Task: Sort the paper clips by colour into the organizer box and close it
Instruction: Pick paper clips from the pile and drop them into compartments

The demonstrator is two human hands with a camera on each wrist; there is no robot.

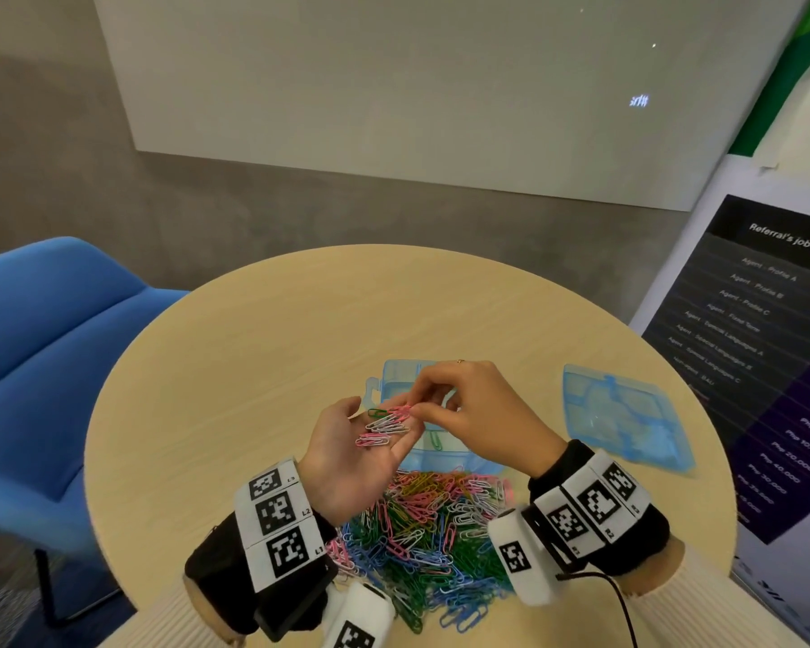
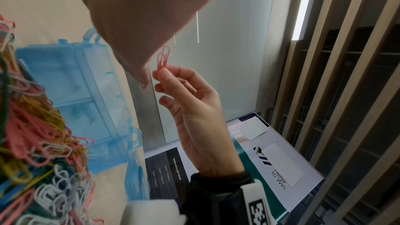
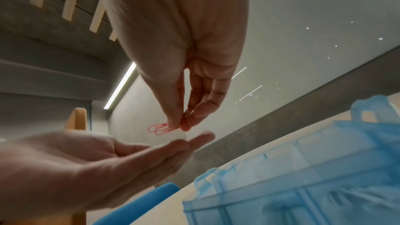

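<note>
- Paper clips in a mixed heap (image 1: 422,530) lie on the table (image 1: 253,357) just below both wrists; a wrist or sleeve dipping there could drag clips off the near edge.
- Left hand (image 1: 356,456), palm up and fingers nearly straight, carries a small bunch of pink and white clips (image 1: 384,427); nothing clamps them, so a tilt of the palm could spill them back into the heap.
- Right hand (image 1: 468,413) pinches pink clips (image 2: 163,58) between thumb and fingertips above the left fingers; interlocked clips could lift a wrong colour along.
- Organizer box (image 1: 396,381) sits open just beyond the hands, partly hidden; a blind drop may land in the wrong compartment.
- Lid (image 1: 627,413) lies apart, right of the right hand, within a careless elbow's reach.
</note>
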